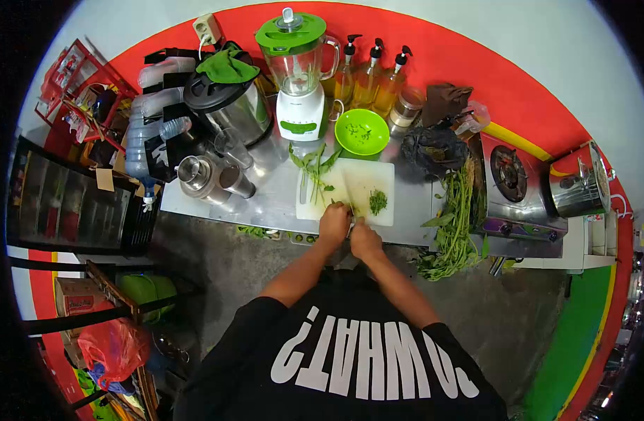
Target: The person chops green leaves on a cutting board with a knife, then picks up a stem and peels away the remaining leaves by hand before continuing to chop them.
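Black shirt cloth (350, 295) is nearest, bottom middle of the frame. Above it, my right hand (365, 241) is curled tight around what looks like a knife (348, 189). My left hand (335, 223) bends close beside it; I can't tell if it pinches anything. Leafy stems (315, 167) lie mid-frame on the white board (378, 175), left of a chopped green pile (378, 202). They look light, soft and bendy, maybe slippery, so I'd bunch them by the stalks, fingertips tucked in.

"SO WHAT?" on the black shirt (350, 351)
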Demonstrator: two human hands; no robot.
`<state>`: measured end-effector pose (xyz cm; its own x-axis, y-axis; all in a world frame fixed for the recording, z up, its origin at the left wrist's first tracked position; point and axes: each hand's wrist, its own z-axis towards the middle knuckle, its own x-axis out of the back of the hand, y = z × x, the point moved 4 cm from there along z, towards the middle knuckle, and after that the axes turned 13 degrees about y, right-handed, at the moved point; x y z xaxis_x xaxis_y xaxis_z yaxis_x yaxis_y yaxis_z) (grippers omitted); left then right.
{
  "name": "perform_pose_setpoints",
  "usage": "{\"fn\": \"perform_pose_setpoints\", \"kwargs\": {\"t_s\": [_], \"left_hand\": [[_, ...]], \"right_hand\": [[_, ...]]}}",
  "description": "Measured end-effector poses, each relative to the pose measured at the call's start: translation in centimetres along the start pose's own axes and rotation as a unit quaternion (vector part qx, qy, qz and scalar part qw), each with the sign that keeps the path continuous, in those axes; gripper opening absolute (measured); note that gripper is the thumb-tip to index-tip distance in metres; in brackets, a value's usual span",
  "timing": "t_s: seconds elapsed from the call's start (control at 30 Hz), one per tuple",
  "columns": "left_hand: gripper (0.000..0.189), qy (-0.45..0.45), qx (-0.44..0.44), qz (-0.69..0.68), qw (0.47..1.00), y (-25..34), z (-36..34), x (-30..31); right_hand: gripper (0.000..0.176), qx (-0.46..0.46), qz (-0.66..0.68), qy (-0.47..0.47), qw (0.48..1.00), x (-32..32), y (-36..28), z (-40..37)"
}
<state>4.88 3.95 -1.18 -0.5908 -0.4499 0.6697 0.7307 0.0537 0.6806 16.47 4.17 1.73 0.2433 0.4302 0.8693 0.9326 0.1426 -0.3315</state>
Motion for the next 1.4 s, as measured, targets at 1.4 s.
{"fn": "perform_pose_setpoints", "kwargs": {"t_s": [1.4], "left_hand": [[0.007, 0.048, -0.010, 0.042, 0.998, 0.5, -0.3, 1.0]], "right_hand": [[0.034, 0.015, 0.053, -0.001, 0.998, -0.7, 0.7, 0.4]]}}
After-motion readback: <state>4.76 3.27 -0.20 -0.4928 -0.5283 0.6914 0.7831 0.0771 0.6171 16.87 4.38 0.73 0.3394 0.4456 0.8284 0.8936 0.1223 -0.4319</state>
